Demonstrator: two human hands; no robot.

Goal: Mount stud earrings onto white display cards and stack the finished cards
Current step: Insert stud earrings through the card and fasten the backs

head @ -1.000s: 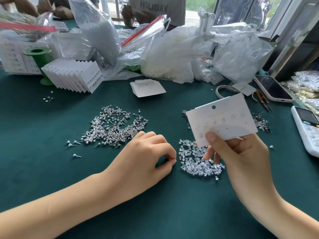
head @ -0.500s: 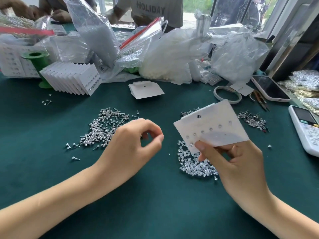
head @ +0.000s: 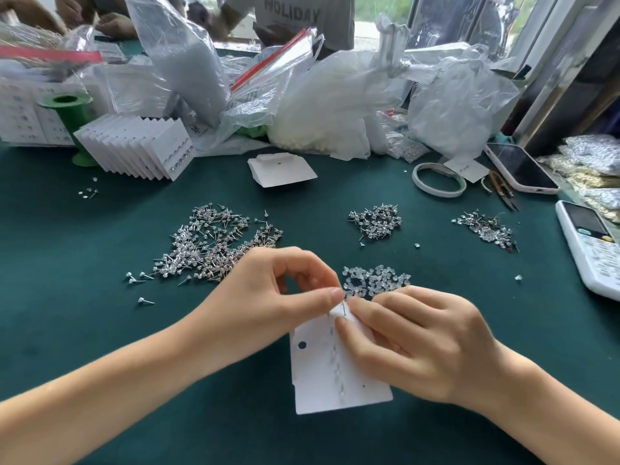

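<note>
Head view: a white card is held low over the green table, close to the body. A second ago it was held up high in the right hand, and the left hand was down by the clear backs. Now both hands are brought together at the top corner of the card. The card is gripped by the right hand, with the thumb on top and the fingers curled over its edge. Something tiny is pinched between the left thumb and first finger, right at a thin pin that sticks up from the card. What is pinched is too small to be seen; it is likely a back, picked up to be pushed onto a stud. So one more stud is probably being fixed in place, and the card is not yet ready for the stack.

A row of studs can be seen down the middle of the card. More loose studs are piled on the table past the left hand. Finished cards are stacked far back on the left.

"HOLIDAY" can be read on a shirt across the table. No other writing can be made out.
</note>
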